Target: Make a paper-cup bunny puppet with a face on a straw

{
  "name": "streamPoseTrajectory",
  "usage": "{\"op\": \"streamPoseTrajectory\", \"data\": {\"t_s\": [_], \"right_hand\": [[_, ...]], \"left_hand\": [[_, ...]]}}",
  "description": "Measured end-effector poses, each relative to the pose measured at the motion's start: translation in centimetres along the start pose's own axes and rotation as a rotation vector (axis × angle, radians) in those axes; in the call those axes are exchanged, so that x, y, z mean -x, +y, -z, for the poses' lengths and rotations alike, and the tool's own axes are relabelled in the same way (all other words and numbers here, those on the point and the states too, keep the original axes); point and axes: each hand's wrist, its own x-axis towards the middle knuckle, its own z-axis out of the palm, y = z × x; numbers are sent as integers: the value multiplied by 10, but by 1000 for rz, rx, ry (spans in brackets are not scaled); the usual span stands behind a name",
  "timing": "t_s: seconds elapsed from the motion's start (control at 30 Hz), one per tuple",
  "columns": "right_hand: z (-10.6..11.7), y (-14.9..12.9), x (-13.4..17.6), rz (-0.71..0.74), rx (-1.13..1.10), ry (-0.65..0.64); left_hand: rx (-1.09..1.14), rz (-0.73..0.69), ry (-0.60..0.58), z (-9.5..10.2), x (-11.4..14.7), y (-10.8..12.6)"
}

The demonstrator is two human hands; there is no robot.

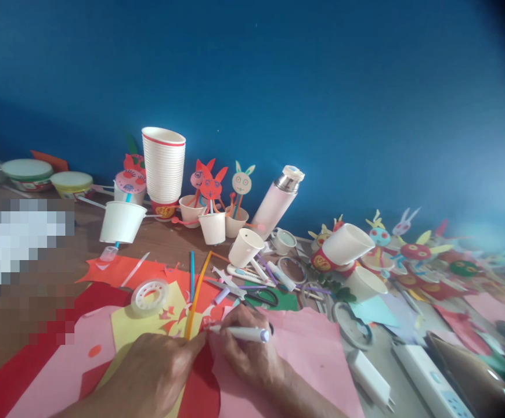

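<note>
My right hand (252, 345) is closed around a white marker pen (246, 333) with a bluish end. Its tip points left, at a small red paper piece (209, 323). My left hand (161, 363) is closed with its fingertips at that same piece, which they partly cover. An orange straw (197, 293) stretches back from beside the left fingertips. Beneath the hands lie sheets of pink paper (309, 354), yellow paper (126, 334) and red paper (202, 380). Small red scraps are scattered behind the left hand.
Behind the left hand sits a roll of clear tape (150, 297). Scissors (230, 285) lie beyond my right hand. A tall stack of paper cups (164, 165), a pink thermos (276, 200) and several cup puppets line the blue wall. A power strip (430, 380) and charger (370, 377) lie right.
</note>
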Motion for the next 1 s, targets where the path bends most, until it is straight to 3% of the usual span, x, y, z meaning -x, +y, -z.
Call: {"op": "streamPoseTrajectory", "data": {"t_s": [0.53,1.0], "right_hand": [[1,-2,-1,-52,9,10],[1,2,2,-11,-10,-25]], "left_hand": [[92,-49,40,-3,2,3],[253,-93,158,-10,1,-7]]}}
